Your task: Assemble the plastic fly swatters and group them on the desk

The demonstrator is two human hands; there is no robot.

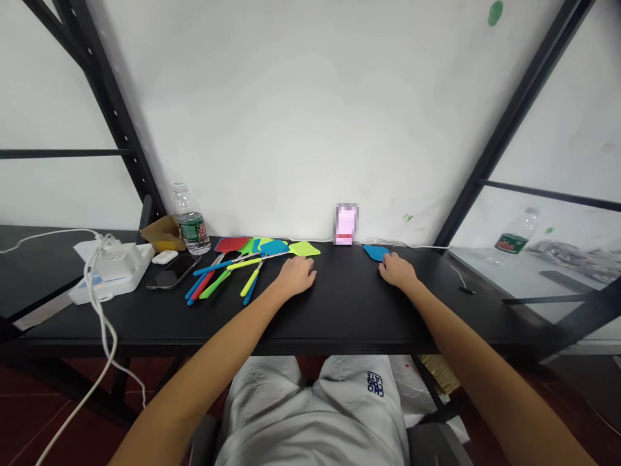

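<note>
Several fly swatters [252, 255] in red, green, blue and yellow lie fanned on the black table [339, 310], left of centre. My left hand [297, 274] rests palm down on the table just below the yellow-green swatter head [305, 248], fingers loosely curled and holding nothing. My right hand [396, 269] lies flat on the table with its fingertips touching a blue swatter head [376, 252] that sits apart on the right.
A water bottle [190, 223], a cardboard box [163, 233], a white earbud case [165, 257], a black phone [172, 272] and a white box with cables [111, 268] sit at the left. A small pink item [346, 224] leans against the wall. Black shelf struts flank both sides.
</note>
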